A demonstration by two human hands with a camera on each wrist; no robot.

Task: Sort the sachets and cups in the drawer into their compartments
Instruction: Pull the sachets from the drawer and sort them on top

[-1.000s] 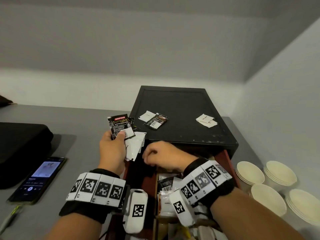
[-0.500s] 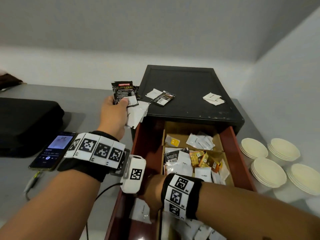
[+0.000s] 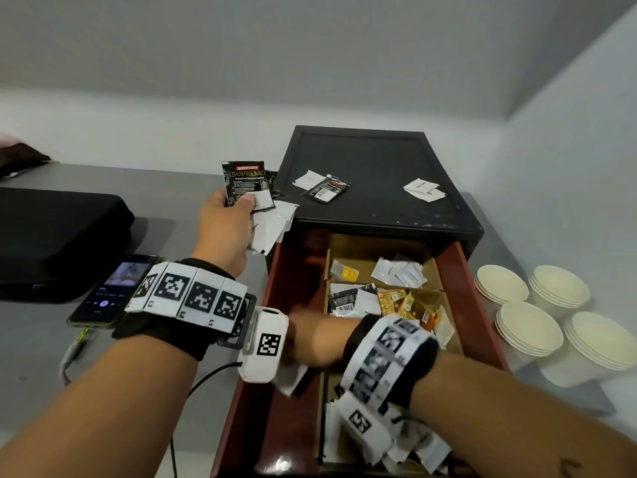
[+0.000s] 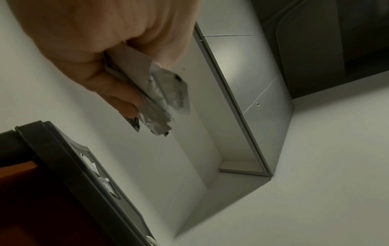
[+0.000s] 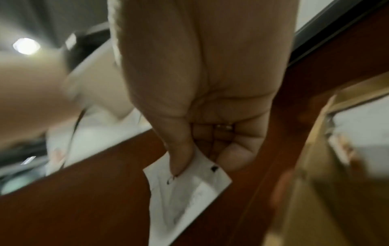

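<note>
Right hand [image 3: 310, 343] has dropped into the drawer [image 3: 296, 270] and lifted a white sachet [image 5: 185, 188].
Its fingers [image 5: 181, 159] pinch it over the drawer's left side; left hand [image 3: 225, 219] still grasps a sachet bundle [image 3: 253, 198] beside the drawer, unsorted.

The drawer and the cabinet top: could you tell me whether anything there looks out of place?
Yes. Several sachets lie loose on the black cabinet top, outside the drawer: a white sachet, a black sachet and a white pair. In the drawer's middle compartment, black, white and orange sachets are mixed together.
</note>
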